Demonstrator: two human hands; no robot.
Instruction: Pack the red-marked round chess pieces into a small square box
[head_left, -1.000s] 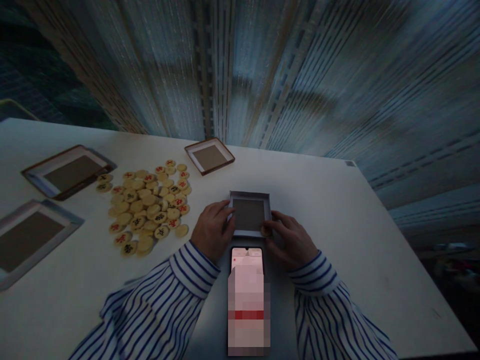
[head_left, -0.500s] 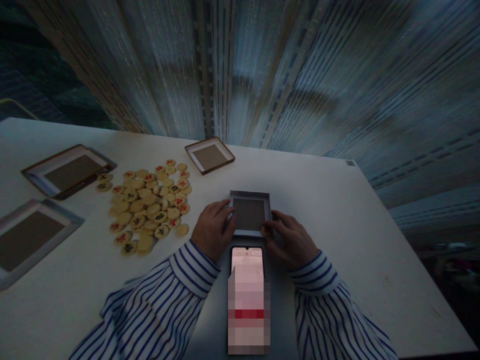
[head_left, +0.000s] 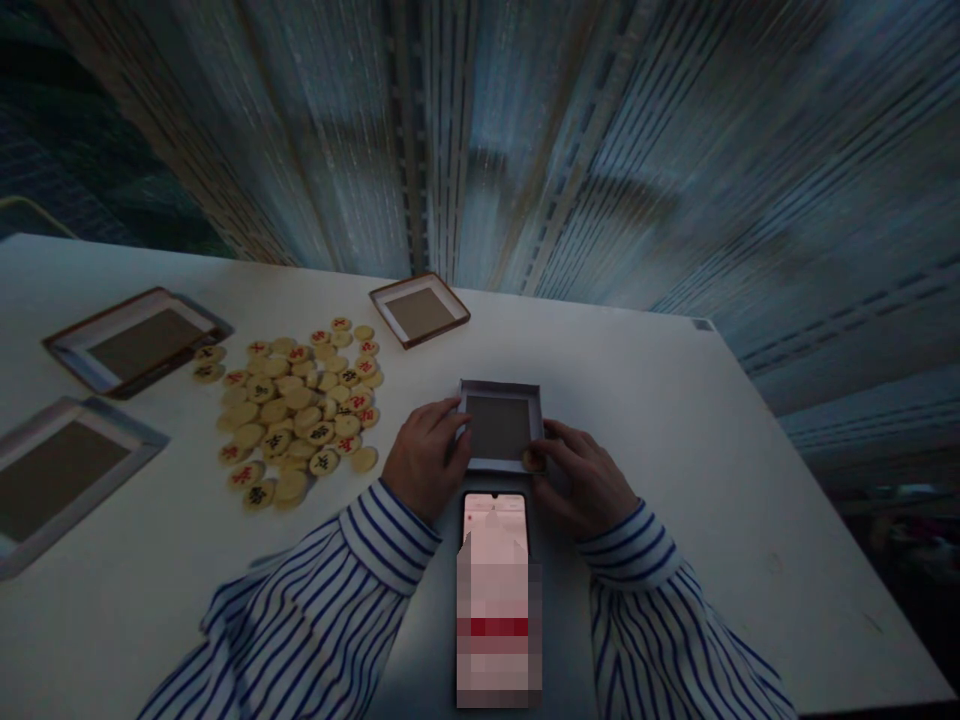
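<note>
As I look down through the head view, the small shallow box (head_left: 498,428) lies on the bench (head_left: 652,420) straight ahead, between my two hands, its open side up. Nearly square, it has no long axis I can make out; its side walls run roughly away from me. My left hand (head_left: 427,458) has its fingers bent against the left wall, but I cannot tell how firmly. My right hand (head_left: 583,478) is curled at the near right corner, fingertips drawn together by what looks like a small round disc (head_left: 533,459); whether they pinch it, I cannot tell. Neither hand is clearly nearer the box. The heap of round pieces (head_left: 296,410) spreads off to my left, so my left hand is much the nearer to it. The phone (head_left: 495,515) lies just this side of the box, its length pointing towards me.
</note>
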